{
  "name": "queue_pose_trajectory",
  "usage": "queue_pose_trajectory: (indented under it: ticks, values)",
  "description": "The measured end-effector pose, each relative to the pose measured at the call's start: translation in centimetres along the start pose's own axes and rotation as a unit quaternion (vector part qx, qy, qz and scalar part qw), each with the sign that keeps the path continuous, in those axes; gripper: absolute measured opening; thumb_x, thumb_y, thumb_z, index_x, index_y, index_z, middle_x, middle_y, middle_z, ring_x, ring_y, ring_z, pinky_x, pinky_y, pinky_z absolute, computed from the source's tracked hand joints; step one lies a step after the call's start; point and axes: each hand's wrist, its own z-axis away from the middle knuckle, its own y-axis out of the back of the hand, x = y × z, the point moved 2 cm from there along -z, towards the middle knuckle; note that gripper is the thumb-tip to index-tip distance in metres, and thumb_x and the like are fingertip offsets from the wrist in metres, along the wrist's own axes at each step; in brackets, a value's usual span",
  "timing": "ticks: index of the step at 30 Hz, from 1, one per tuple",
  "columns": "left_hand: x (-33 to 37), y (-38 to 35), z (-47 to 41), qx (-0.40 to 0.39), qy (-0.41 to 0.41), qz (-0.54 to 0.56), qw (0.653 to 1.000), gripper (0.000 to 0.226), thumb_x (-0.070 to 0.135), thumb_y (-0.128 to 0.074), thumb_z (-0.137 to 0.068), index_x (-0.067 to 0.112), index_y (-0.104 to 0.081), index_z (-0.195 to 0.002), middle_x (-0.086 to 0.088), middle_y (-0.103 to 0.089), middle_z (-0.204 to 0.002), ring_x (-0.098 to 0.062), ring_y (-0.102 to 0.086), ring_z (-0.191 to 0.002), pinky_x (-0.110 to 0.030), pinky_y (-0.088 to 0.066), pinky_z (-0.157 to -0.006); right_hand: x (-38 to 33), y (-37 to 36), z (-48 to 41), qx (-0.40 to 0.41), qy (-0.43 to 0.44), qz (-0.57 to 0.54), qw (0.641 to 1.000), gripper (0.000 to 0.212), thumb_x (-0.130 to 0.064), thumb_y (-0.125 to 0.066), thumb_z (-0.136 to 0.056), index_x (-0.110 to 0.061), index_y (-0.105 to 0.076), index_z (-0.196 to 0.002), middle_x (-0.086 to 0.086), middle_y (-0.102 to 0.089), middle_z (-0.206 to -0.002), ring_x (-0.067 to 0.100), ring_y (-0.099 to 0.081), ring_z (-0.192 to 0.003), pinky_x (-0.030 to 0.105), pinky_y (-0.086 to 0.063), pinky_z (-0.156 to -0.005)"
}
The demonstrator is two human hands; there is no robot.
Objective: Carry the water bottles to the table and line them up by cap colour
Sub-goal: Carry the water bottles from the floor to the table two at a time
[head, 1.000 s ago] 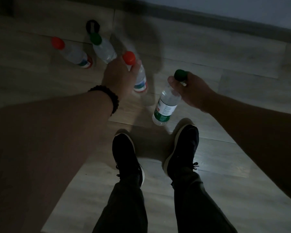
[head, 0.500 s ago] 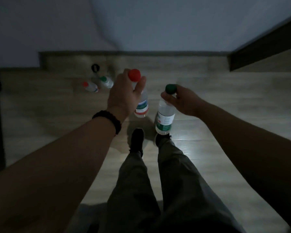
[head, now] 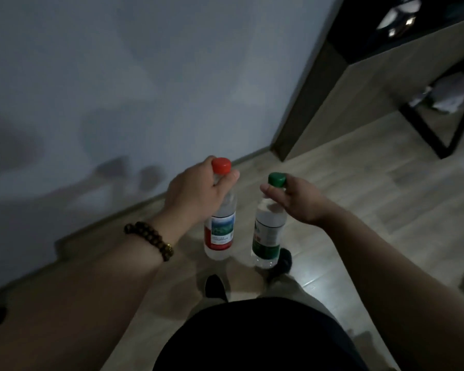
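Observation:
My left hand [head: 196, 192] grips the neck of a clear water bottle with a red cap [head: 220, 235] and a red and blue label. It hangs upright above the floor. Just to its right, my right hand [head: 298, 200] pinches the neck of a second clear bottle with a green cap [head: 268, 238] and a green label, also hanging upright. The two bottles hang side by side, apart, in front of my body and above my feet. No other bottles are in view.
A pale wall [head: 118, 89] with a dark skirting board runs on the left. A wooden table panel [head: 340, 97] stands at the upper right, with a black chair frame [head: 429, 132] beneath it. Light wood floor [head: 386, 210] spreads to the right.
I have stood up and turned to the right with both bottles lifted off the floor. The bottles left standing on the floor have passed out of view, and the table has come into view.

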Motion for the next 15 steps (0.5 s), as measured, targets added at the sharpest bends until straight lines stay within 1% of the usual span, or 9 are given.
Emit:
queue_pose_trajectory:
  ticks: [2,3,5,7,10,12,15]
  values:
    - [3.9,-0.8,-1.9,-0.010,-0.035,-0.006,0.999,0.051,0.083,-0.031,-0.084,0.037,-0.050,-0.095,0.016,-0.055,-0.076,-0.016,-0.054,-0.072,-0.031,-0.040,-0.065,1.0,3.4,1.1,0.022,-0.005,-0.005,1.000,0.039,-0.065,-0.056,-0.094,-0.027,-0.064,-0.100,-0.005,-0.073,-0.098,0.013,-0.069,-0.091,0.036,-0.056,-0.085]
    - [5.9,-1.4,-2.7,-0.018,-0.048,-0.006,0.999,0.051,0.083,-0.031,-0.084,0.037,-0.050,-0.095,0.016,-0.054,-0.075,-0.015,-0.054,-0.071,-0.030,-0.038,-0.064,1.8,5.2,1.6,0.035,-0.007,-0.008,0.999,0.041,-0.067,-0.056,-0.091,-0.028,-0.064,-0.101,-0.005,-0.072,-0.097,0.014,-0.069,-0.091,0.035,-0.055,-0.083]
    - [10.1,-2.9,-4.5,-0.034,-0.077,-0.008,0.996,0.050,0.082,-0.031,-0.085,0.037,-0.050,-0.094,0.017,-0.054,-0.074,-0.014,-0.054,-0.070,-0.029,-0.036,-0.061,3.6,9.1,2.6,0.069,-0.007,-0.011,0.998,0.045,-0.073,-0.053,-0.085,-0.030,-0.061,-0.096,-0.009,-0.069,-0.090,0.011,-0.066,-0.085,0.027,-0.051,-0.074]
    - [14.5,-4.9,-6.3,-0.049,-0.107,-0.016,0.993,0.049,0.082,-0.030,-0.086,0.037,-0.049,-0.094,0.016,-0.056,-0.076,-0.015,-0.055,-0.070,-0.030,-0.038,-0.062,5.9,13.2,3.4,0.099,-0.005,-0.026,0.995,0.046,-0.074,-0.051,-0.082,-0.030,-0.059,-0.092,-0.010,-0.067,-0.084,0.007,-0.064,-0.079,0.025,-0.047,-0.069]
    - [21.0,-8.5,-9.1,-0.054,-0.137,-0.022,0.989,0.052,0.084,-0.030,-0.084,0.037,-0.051,-0.092,0.015,-0.059,-0.076,-0.016,-0.057,-0.071,-0.031,-0.041,-0.064,10.1,19.8,4.2,0.141,0.001,-0.027,0.990,0.045,-0.072,-0.052,-0.086,-0.028,-0.060,-0.092,-0.008,-0.069,-0.084,0.006,-0.065,-0.079,0.028,-0.050,-0.073]
    - [25.4,-10.8,-10.7,-0.048,-0.141,-0.016,0.989,0.052,0.084,-0.031,-0.084,0.036,-0.050,-0.089,0.015,-0.060,-0.075,-0.017,-0.059,-0.072,-0.033,-0.042,-0.064,13.0,24.5,4.7,0.155,0.003,-0.023,0.988,0.049,-0.074,-0.051,-0.085,-0.028,-0.060,-0.097,-0.006,-0.071,-0.089,0.009,-0.067,-0.082,0.032,-0.055,-0.076]
    - [31.9,-13.9,-13.0,-0.047,-0.145,-0.006,0.988,0.052,0.083,-0.033,-0.085,0.034,-0.049,-0.088,0.011,-0.064,-0.078,-0.022,-0.064,-0.078,-0.037,-0.050,-0.069,17.2,31.4,5.8,0.172,0.004,-0.005,0.985,0.051,-0.072,-0.053,-0.088,-0.023,-0.060,-0.100,-0.002,-0.070,-0.089,0.013,-0.068,-0.082,0.040,-0.058,-0.078]
